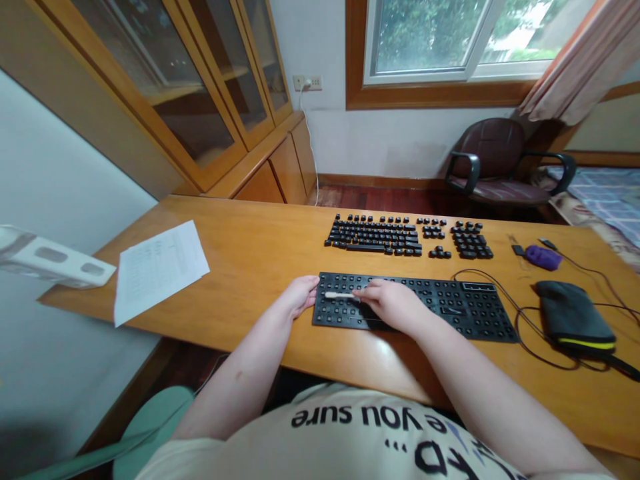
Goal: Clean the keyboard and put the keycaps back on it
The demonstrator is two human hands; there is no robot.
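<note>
A black keyboard base (430,297) with its keycaps off lies flat on the desk, rows of bare switches showing. At its left end, my left hand (302,295) has its fingers curled against the edge, holding the board. My right hand (393,301) is above the left half of the board, closed around a slim white brush (340,295). The brush points left, with its head over the switches. Whether its tip touches them I cannot tell. Beyond the base, the loose black keycaps (373,233) are laid out in keyboard order.
Printed sheets (163,267) lie on the desk (250,267) at left, beside a white device (55,257). To the right are a dark pouch (573,317), a purple bundle (543,257) and looping cables. A chair (493,160) stands beyond the desk.
</note>
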